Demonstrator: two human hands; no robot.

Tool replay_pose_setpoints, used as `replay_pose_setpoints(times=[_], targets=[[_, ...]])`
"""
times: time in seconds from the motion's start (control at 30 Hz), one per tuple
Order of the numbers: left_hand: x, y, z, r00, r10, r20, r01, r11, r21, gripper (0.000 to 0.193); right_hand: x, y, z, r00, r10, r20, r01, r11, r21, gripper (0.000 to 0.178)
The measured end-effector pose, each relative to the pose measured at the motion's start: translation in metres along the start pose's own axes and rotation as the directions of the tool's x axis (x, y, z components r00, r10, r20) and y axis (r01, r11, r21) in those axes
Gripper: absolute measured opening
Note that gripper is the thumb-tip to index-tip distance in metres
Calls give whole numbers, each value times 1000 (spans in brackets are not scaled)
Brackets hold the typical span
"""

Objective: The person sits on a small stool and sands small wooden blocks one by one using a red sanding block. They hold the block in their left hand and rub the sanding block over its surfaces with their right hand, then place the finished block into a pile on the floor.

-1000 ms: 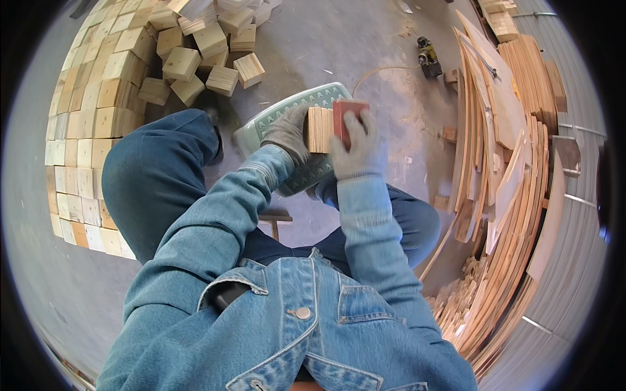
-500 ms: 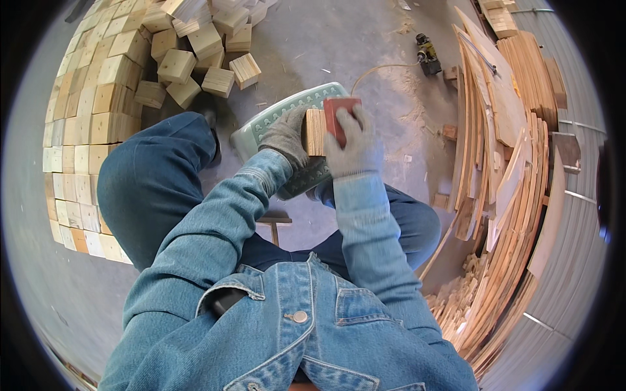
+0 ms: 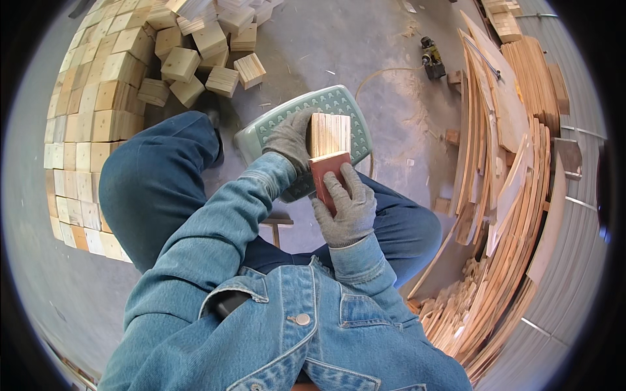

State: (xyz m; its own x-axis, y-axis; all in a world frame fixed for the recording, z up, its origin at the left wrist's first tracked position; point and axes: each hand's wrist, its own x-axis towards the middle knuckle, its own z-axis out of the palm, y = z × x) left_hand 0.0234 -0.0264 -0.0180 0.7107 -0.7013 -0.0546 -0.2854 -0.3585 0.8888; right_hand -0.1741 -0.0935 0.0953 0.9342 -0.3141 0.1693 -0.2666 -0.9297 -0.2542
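Note:
My left hand [image 3: 291, 141], in a grey knit glove, is closed on the left side of a pale wooden block [image 3: 330, 133] held above a light green plastic stool [image 3: 253, 138] with a raised pattern on top. In my gloved right hand [image 3: 349, 210] is a flat reddish-brown sanding block [image 3: 324, 171], its fingers lying across the face. The sanding block is against the near side of the wooden block and tilted. My left thumb and fingertips are partly hidden behind the wood.
Stacked wooden blocks [image 3: 85, 130] form a wall at the left, with loose blocks [image 3: 180, 64] heaped beside it. A yellow and black power tool [image 3: 431, 57] lies on the floor at the far right. Long wood strips [image 3: 531, 189] and thin offcuts [image 3: 453, 313] line the right side.
My right hand has drawn the sanding block toward me, from the right side of the wooden block to its near side. More of the wooden block's top now shows.

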Motion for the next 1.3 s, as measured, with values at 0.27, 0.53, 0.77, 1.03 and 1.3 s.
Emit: replay_pose_setpoints(times=[0.27,0.53,0.77,1.03,1.3], targets=[[8,2,4,999,4,48,-5,1000,30,99,115,20,29,990,5,-144,-2,1000,23,51],[6,12,-6,999,-6,34,6,1000,18,97,113,22,32,986,-15,-168,10,999,-35,55],[0,-7,6,1000,-12,4,12,998,-58,98,8,-3,2,1000,-8,-8,7,999,-39,57],[6,1,3,998,17,54,-18,1000,24,105,131,14,31,988,24,-155,-36,997,-72,46],[2,3,0,999,50,-3,-50,999,-13,91,108,18,29,992,40,-116,-45,998,-40,52]])
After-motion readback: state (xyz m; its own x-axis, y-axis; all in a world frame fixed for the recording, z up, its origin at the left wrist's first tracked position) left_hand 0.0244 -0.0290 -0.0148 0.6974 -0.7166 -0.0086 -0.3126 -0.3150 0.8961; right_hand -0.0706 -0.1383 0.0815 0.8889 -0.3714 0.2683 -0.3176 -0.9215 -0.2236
